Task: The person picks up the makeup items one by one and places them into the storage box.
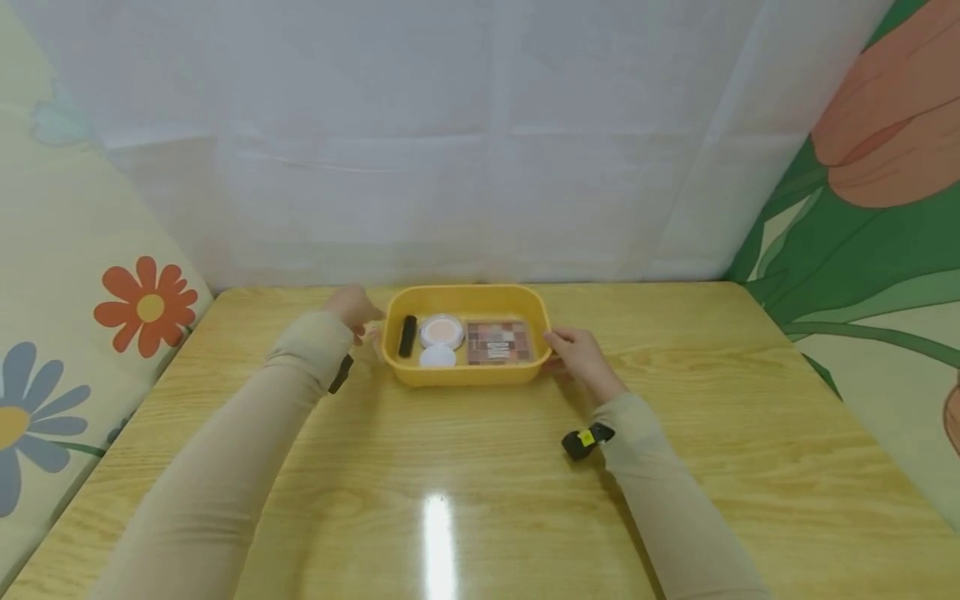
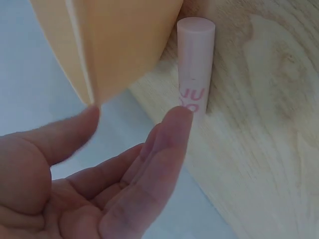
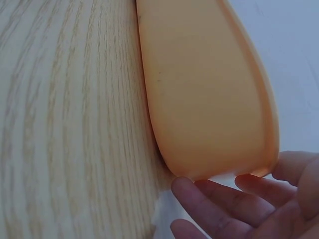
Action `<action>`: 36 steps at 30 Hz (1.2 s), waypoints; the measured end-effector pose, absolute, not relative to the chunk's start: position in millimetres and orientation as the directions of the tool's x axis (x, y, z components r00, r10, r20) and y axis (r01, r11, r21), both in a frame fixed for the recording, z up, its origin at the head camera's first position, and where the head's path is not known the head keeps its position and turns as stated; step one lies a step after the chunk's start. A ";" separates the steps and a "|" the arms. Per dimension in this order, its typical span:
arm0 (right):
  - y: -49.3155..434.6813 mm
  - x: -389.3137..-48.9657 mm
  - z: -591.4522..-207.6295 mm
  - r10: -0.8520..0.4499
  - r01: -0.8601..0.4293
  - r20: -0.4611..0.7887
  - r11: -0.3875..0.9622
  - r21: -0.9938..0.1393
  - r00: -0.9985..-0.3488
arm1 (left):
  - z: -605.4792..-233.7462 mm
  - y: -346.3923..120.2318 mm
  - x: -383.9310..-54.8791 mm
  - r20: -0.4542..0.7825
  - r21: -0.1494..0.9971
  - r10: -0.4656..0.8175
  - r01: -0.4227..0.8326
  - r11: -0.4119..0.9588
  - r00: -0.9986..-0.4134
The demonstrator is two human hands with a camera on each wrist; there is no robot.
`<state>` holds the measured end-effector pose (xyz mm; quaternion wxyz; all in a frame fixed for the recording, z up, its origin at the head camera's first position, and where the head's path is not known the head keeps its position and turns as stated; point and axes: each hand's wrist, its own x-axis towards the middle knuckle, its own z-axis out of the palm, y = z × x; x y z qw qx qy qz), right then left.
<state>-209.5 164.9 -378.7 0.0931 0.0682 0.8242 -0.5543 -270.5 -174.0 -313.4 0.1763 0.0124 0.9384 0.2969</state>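
A yellow plastic basket (image 1: 468, 377) sits at the table's far side. Inside lie a black tube (image 1: 407, 336), a round compact (image 1: 442, 331), a white round item (image 1: 437, 357) and a checkered makeup palette (image 1: 480, 353). My left hand (image 1: 352, 307) is at the basket's left end, its thumb at the rim and its fingers apart from the wall. Beside those fingers a pale pink tube (image 2: 196, 59) with pink lettering stands on the table. At the other end my right hand (image 1: 585, 358) holds the basket, thumb at the rim and fingers against the outer wall.
The wooden table (image 1: 510, 483) stretches toward me, with a bright reflection in front of the basket. A white cloth (image 1: 450, 167) hangs behind the table's far edge. Flower-patterned panels stand on the left and right sides.
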 end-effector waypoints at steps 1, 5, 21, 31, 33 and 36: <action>165.0 -209.4 -378.9 0.010 0.216 -0.229 0.378 -0.900 -0.973 | -314.6 -175.0 -270.6 -0.325 0.560 0.131 -0.079 0.824 -0.937; 165.4 -209.1 -379.1 -0.004 0.201 -0.219 0.383 -0.902 -0.976 | -317.8 -177.5 -270.3 -0.335 0.544 0.108 -0.099 0.833 -0.936; 163.8 -207.1 -380.2 -0.004 0.209 -0.229 0.386 -0.898 -0.974 | -358.2 -180.3 -274.6 -0.341 0.524 0.066 -0.131 0.842 -0.938; 165.1 -206.3 -379.0 -0.002 0.197 -0.214 0.377 -0.905 -0.977 | -372.6 -183.1 -278.6 -0.311 0.496 0.079 -0.091 0.863 -0.947; 165.4 -206.7 -379.1 -0.003 0.197 -0.214 0.381 -0.903 -0.977 | -373.9 -183.2 -276.8 -0.307 0.509 0.079 -0.094 0.855 -0.948; 165.2 -207.5 -379.0 -0.005 0.196 -0.213 0.370 -0.908 -0.977 | -374.6 -184.1 -276.0 -0.302 0.519 0.075 -0.098 0.849 -0.950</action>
